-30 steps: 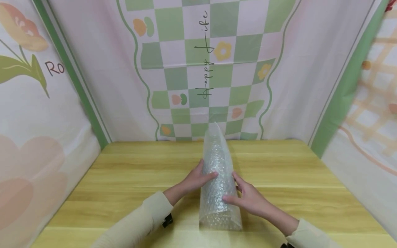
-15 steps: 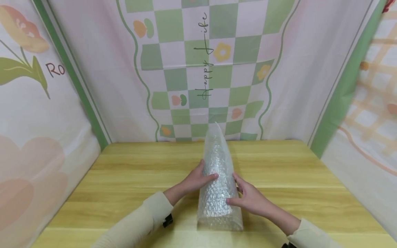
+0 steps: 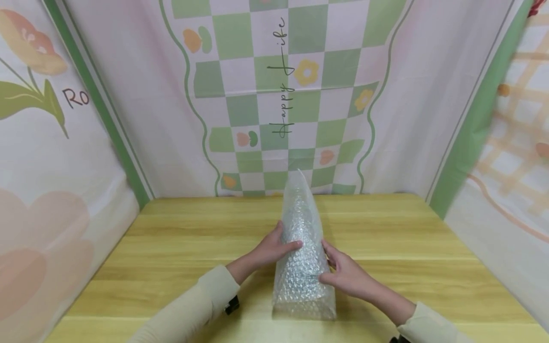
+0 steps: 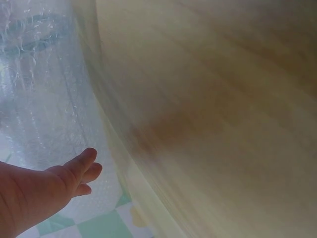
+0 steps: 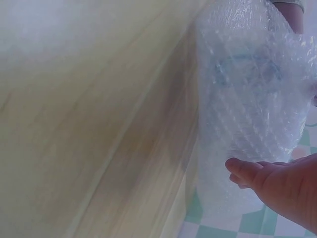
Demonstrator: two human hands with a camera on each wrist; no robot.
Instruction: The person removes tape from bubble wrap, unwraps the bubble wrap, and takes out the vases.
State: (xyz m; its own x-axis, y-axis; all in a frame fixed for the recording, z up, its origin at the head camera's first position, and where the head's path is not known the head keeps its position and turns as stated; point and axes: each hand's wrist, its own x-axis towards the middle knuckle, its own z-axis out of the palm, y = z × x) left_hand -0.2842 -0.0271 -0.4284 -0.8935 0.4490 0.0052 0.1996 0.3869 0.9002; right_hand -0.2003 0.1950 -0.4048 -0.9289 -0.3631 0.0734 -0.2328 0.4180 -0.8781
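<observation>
A bundle of clear bubble wrap (image 3: 302,267) lies lengthwise on the table, wide end toward me and a pointed flap at the far end. My left hand (image 3: 270,247) holds its left side, thumb across the top. On the right side, closer to the near end, my right hand (image 3: 348,276) grips it between thumb and fingers. Through the layers in the right wrist view, a faint blue-green curved band shows in the bubble wrap (image 5: 247,119); what is inside is veiled. The left wrist view has the left hand (image 4: 54,186) along the wrap.
The light wooden table (image 3: 193,224) runs back to a hanging cloth (image 3: 240,71) with green checks and lettering. More printed cloth (image 3: 38,157) closes off the left side, and another sheet (image 3: 514,166) the right. Dark wrist gear (image 3: 231,305) shows below the left sleeve.
The near end of the bubble wrap has spread slightly wider and flatter. My right thumb has slid a little to the right on it, while the left hand stays nearly in place.
</observation>
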